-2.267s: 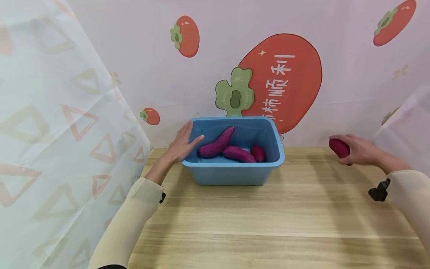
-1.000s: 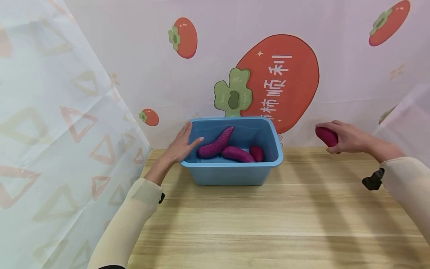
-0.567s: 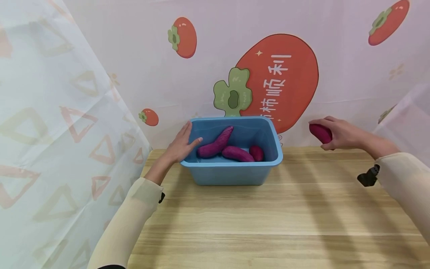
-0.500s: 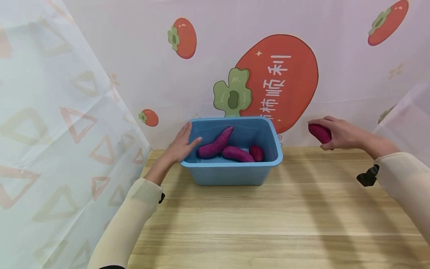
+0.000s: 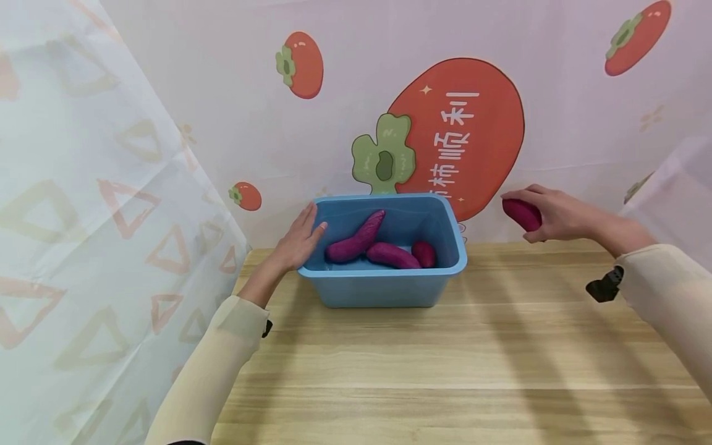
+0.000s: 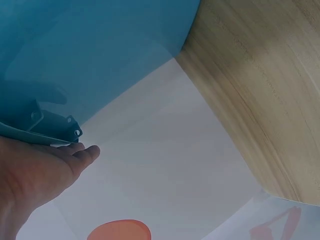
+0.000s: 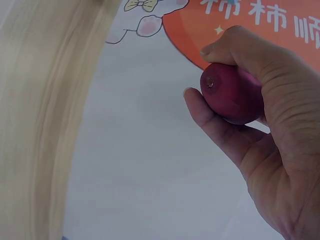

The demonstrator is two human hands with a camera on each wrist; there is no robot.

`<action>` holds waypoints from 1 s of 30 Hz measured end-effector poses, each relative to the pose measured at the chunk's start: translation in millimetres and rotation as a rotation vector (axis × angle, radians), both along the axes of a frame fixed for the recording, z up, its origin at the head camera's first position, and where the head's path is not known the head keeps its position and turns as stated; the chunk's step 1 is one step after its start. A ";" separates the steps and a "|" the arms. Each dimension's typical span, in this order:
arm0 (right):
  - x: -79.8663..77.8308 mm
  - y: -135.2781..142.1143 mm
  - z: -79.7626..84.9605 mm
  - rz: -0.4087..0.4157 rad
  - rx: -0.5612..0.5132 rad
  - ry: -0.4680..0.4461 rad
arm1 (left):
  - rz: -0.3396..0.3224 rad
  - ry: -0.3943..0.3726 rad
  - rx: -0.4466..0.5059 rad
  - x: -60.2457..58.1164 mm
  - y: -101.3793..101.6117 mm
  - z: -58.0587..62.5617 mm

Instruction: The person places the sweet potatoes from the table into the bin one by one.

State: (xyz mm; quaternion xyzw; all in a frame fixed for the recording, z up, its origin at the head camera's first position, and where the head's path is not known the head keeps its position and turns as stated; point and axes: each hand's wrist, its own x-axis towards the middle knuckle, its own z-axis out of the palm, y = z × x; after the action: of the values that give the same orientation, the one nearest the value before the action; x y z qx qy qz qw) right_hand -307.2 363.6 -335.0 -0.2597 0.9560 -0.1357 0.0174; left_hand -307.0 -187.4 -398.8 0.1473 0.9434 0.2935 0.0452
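My left hand (image 5: pixel 298 243) rests on the left rim of a blue plastic basin (image 5: pixel 384 290), its fingers fairly straight and thumb reaching over the inside. In the left wrist view this hand (image 6: pixel 40 172) lies along the rim. Inside the basin lie two long, curved purple vegetables (image 5: pixel 350 247) (image 5: pixel 392 255) and one dark magenta oval vegetable (image 5: pixel 424 253). Right of the basin, my right hand (image 5: pixel 564 213) holds a similar magenta oval vegetable (image 5: pixel 521 214) above the table. The right wrist view shows thumb and fingers curled round this vegetable (image 7: pixel 232 94), its small end scar facing the camera.
The basin stands on a light wooden table (image 5: pixel 423 371), near its back edge. Behind it hangs a pale cloth (image 5: pixel 211 80) printed with red persimmons and white characters. Another sheet (image 5: pixel 83 247), with triangle prints, lines the left side.
My right hand has carried the magenta vegetable left and upward, toward the basin. My left thumb has shifted slightly at the rim; the basin and its contents stay in place.
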 end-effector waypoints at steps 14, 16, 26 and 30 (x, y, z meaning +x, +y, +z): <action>-0.6 -29.3 15.7 0.039 -0.004 0.009 | 0.007 -0.012 -0.038 1.6 2.0 2.8; -1.1 -32.4 17.4 0.050 -0.010 0.009 | 0.008 -0.017 -0.037 1.7 2.0 2.9; -4.9 -45.9 26.3 0.143 -0.054 0.042 | 0.011 -0.013 -0.039 -0.5 1.5 -0.1; -4.8 -52.2 30.2 0.140 -0.037 0.050 | 0.012 -0.011 -0.041 -0.9 0.8 -0.4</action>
State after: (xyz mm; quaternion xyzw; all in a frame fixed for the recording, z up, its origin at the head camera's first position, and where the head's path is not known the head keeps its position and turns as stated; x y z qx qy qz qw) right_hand -312.0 311.4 -304.8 -0.3293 0.9330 -0.1452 -0.0020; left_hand -307.8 -186.5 -399.3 0.1393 0.9498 0.2754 0.0516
